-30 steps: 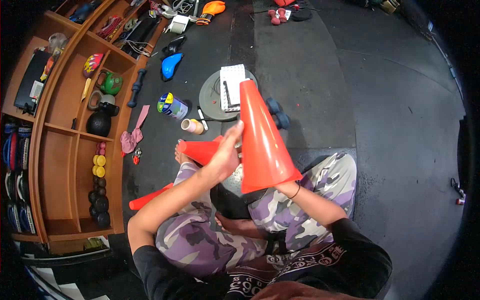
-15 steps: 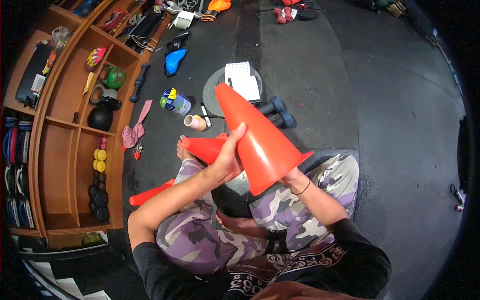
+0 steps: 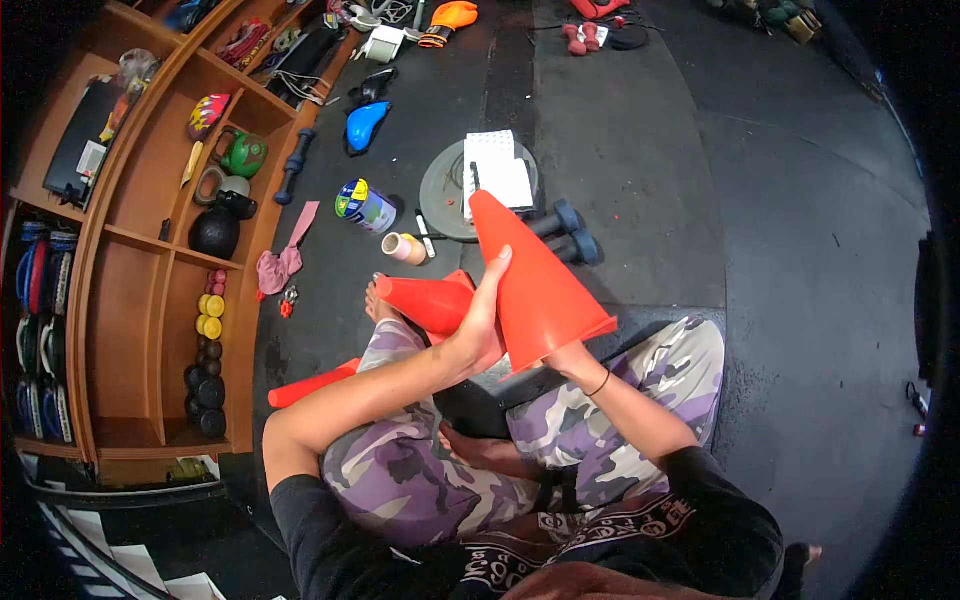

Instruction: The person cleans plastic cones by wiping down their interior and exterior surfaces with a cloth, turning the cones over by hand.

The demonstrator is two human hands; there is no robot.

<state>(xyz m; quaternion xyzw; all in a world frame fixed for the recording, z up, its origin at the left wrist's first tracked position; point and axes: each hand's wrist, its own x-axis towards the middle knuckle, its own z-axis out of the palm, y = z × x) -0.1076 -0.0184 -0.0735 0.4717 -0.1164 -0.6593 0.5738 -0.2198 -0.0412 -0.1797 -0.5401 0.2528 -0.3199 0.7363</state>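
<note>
An orange-red cone (image 3: 540, 290) is raised above my crossed legs, its narrow tip leaning up and left. My left hand (image 3: 480, 325) grips its left side, thumb lying along the surface. At the wide base, my right hand (image 3: 568, 358) reaches into or behind the cone; its fingers are hidden, and a thin dark band circles the wrist. A second orange cone (image 3: 425, 300) lies on its side by my foot, partly behind my left hand. Another orange cone (image 3: 312, 383) lies farther left, partly covered by my left arm and leg.
Ahead stand a tin (image 3: 366, 206) and a beige roll (image 3: 403, 249), near a marker (image 3: 425, 234). Papers (image 3: 497, 180) rest on a round grey plate (image 3: 440, 205) beside blue dumbbells (image 3: 578, 246). A wooden shelf (image 3: 125, 330) with kettlebells and weights lines the left.
The raised cone has turned slightly, so its base opening faces less toward me. Both hands stay at it. The whole view has shifted a little.
</note>
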